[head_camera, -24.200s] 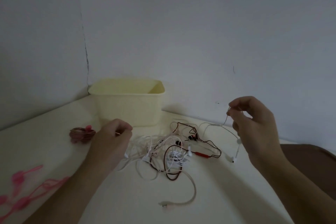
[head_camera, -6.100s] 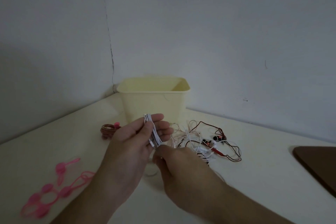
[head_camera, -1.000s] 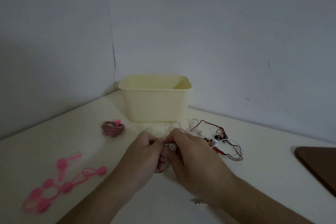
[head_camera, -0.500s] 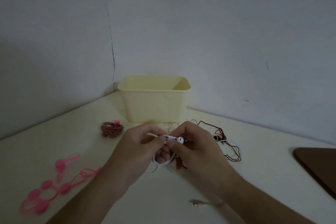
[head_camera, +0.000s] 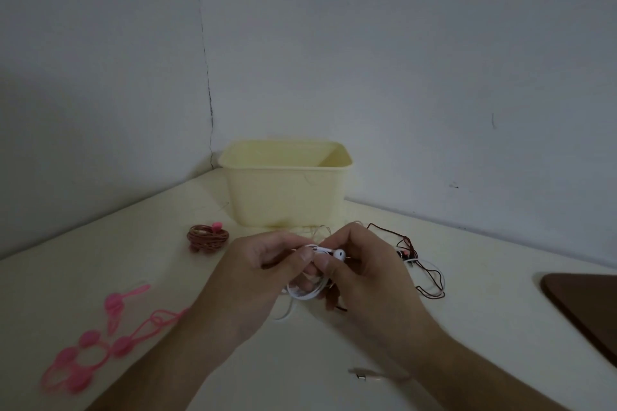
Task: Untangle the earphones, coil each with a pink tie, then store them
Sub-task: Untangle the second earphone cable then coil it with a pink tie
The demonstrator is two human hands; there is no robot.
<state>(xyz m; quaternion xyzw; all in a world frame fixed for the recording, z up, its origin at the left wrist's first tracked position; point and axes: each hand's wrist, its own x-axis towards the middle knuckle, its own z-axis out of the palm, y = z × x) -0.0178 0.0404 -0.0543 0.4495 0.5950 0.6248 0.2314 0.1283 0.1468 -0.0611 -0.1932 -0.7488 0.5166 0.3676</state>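
The white earphone coil (head_camera: 305, 290) is now being lifted and pinched by the left hand (head_camera: 253, 280) and the right hand (head_camera: 364, 277); loops should be kept tight before a pink tie (head_camera: 110, 307) is being fetched.

place: i read this as a plain room corner, likely a home, though i can't be sure
walls (head_camera: 400, 43): bare, grey-white, cracked seam
surface (head_camera: 467, 277): cream top pushed into the corner
storage: yellow plastic bin (head_camera: 287, 190)
light: dim

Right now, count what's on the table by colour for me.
White earphones, held in both hands: 1
Dark red earphones, loose: 1
Brown coiled earphones, tied: 1
Pink ties, loose: exact count unclear, several
Yellow bin: 1
Total, ties left out: 4
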